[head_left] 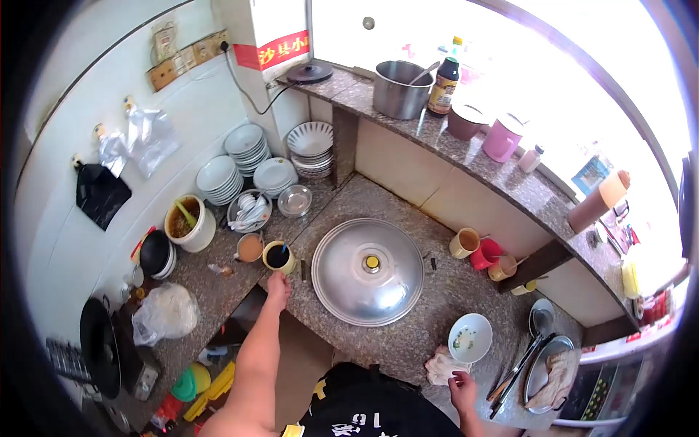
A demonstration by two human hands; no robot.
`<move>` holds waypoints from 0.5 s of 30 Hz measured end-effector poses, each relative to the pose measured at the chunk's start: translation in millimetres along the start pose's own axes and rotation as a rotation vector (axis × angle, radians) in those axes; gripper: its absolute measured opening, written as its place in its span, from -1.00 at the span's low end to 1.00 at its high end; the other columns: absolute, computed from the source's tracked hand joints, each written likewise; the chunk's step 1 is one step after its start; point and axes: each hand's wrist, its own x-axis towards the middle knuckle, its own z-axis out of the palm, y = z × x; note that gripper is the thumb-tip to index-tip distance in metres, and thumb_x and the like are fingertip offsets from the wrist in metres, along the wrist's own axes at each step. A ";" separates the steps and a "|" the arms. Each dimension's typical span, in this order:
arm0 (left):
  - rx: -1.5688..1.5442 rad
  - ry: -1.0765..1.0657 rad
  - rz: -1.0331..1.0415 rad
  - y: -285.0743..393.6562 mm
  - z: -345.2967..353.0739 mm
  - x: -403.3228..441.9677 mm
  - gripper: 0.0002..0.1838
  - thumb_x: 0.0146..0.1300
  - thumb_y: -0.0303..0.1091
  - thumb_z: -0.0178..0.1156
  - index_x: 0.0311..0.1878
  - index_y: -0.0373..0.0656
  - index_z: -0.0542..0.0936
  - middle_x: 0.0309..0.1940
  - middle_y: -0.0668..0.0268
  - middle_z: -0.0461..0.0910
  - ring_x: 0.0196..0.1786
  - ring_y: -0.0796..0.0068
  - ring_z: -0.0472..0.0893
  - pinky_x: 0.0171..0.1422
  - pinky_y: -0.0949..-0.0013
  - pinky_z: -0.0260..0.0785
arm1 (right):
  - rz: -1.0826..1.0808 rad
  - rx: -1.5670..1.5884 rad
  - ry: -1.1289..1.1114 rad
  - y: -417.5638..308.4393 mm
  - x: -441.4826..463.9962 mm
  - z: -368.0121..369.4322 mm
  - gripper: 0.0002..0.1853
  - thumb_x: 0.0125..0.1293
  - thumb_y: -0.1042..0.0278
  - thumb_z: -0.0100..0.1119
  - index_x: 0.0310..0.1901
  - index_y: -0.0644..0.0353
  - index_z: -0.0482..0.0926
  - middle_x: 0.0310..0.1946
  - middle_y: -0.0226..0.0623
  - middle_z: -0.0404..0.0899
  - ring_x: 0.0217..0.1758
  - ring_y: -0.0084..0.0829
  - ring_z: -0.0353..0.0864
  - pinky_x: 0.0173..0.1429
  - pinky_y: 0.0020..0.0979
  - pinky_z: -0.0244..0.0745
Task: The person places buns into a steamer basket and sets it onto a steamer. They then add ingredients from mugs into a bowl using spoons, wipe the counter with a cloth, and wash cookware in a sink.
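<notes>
Cup [279, 256] is standing at left hand [278, 287], grip unclear; right hand [462, 389], fingers loosely parted, is hanging near bowl [470, 337].

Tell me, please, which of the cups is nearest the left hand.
The black-filled cup with a blue stick: the left hand is next to it; the tan-filled cup and the rest stand farther off.

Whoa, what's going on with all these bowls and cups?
A person's left hand is at a yellow cup of dark liquid; the grip itself is hard to see. The right hand is low, near a pale cloth and a white bowl with green bits in it. A big shiny lid sits between the cup and the bowl.
</notes>
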 end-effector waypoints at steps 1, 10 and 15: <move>-0.022 -0.035 0.022 -2.1 -2.9 -3.2 -0.77 0.50 -0.12 0.00 -0.31 0.05 0.39 -0.50 0.47 0.36 -0.62 0.63 0.29 -0.61 0.49 0.00 | 0.011 0.006 0.020 -7.3 2.2 3.3 -0.72 0.26 0.39 0.36 -0.02 0.28 0.71 -0.30 -0.14 0.76 -0.33 -0.37 0.73 -0.17 -0.33 0.64; 0.204 -0.058 0.217 -9.7 -9.5 -133.9 -0.62 0.60 -0.07 -0.01 -0.39 0.01 0.35 -0.57 0.50 0.29 -0.64 0.67 0.27 -0.60 0.50 0.04 | -0.242 0.102 -0.206 -123.6 44.4 64.1 -0.67 0.34 0.26 0.35 0.07 0.23 0.71 -0.23 -0.10 0.78 -0.22 -0.28 0.79 -0.07 -0.30 0.68; 0.330 -0.188 0.214 -29.3 11.3 -199.6 -0.62 0.60 -0.10 0.03 -0.41 -0.02 0.38 -0.59 0.50 0.30 -0.61 0.68 0.35 -0.56 0.52 0.14 | -0.437 0.233 -0.408 -205.3 66.3 93.1 -0.62 0.41 0.24 0.34 0.17 0.21 0.67 -0.17 -0.13 0.79 -0.16 -0.37 0.78 0.01 -0.32 0.67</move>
